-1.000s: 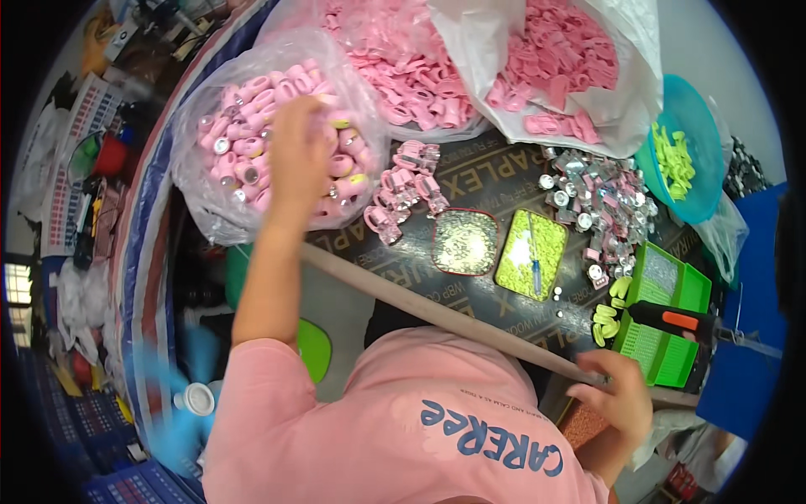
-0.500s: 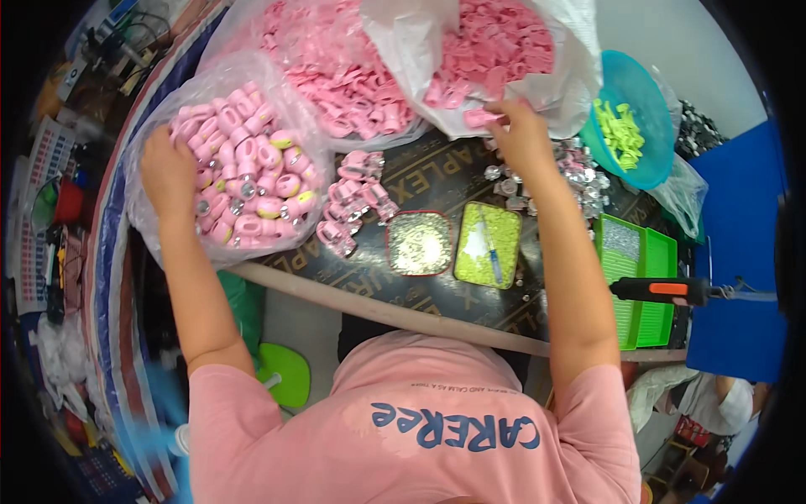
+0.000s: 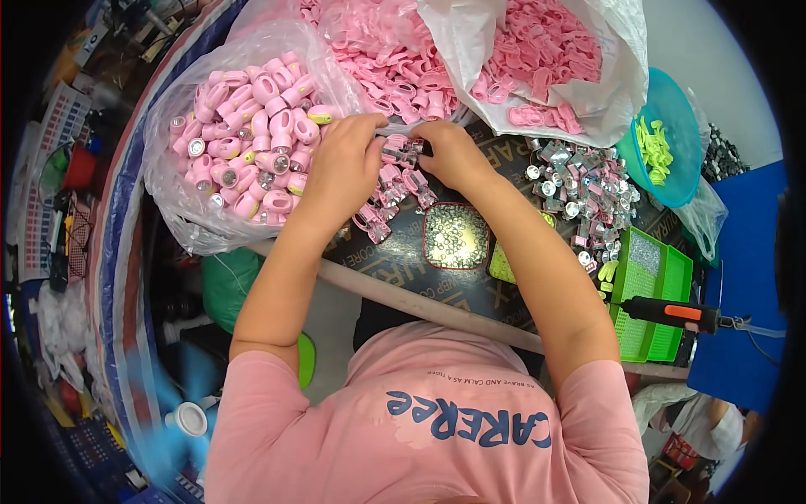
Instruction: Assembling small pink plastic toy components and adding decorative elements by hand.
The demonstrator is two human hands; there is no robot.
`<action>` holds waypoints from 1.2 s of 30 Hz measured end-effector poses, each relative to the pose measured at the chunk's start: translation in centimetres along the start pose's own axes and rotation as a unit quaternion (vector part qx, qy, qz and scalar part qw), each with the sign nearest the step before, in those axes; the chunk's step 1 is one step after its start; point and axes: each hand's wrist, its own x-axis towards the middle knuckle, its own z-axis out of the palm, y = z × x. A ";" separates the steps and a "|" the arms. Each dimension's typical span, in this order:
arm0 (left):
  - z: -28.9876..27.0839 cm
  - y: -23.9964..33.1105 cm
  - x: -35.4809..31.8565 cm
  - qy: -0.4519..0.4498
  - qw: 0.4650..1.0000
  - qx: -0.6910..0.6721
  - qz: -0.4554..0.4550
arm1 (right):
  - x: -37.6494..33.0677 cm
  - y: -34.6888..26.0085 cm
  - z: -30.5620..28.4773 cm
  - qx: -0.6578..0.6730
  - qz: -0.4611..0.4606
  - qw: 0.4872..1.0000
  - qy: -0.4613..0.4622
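Observation:
My left hand (image 3: pixel 344 164) is at the right edge of a clear bag (image 3: pixel 189 231) full of pink toy-like casings (image 3: pixel 269 126), some with yellow-green parts. Its fingers are bent, thumb apart, with nothing visible between them. Opposite it, my right hand (image 3: pixel 453 155) has its thumb and fingertips around a pink casing piece with silvery parts (image 3: pixel 403 148); the fingers hide part of it. Just below lies a small heap of similar pink pieces with metallic parts (image 3: pixel 390 197). My right forearm covers much of a yellow-green tray (image 3: pixel 501 265).
Bags of pink shells (image 3: pixel 546 50) stand behind. A red-rimmed tray of small parts (image 3: pixel 455 237) lies near the front edge. To the right are loose silvery assemblies (image 3: pixel 588 189), a teal bowl (image 3: pixel 684 143), a green basket (image 3: pixel 663 290) and a hanging black-and-orange tool (image 3: pixel 672 312).
My right hand has moved left from the white sack, where it held a pink shell. My left hand has left the far side of the casing bag and moved right. The view has shifted.

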 end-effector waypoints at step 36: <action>7.3 7.9 -2.2 -0.222 0.555 -0.712 -0.368 | -18.8 -4.1 -10.4 -0.167 0.039 0.983 -0.066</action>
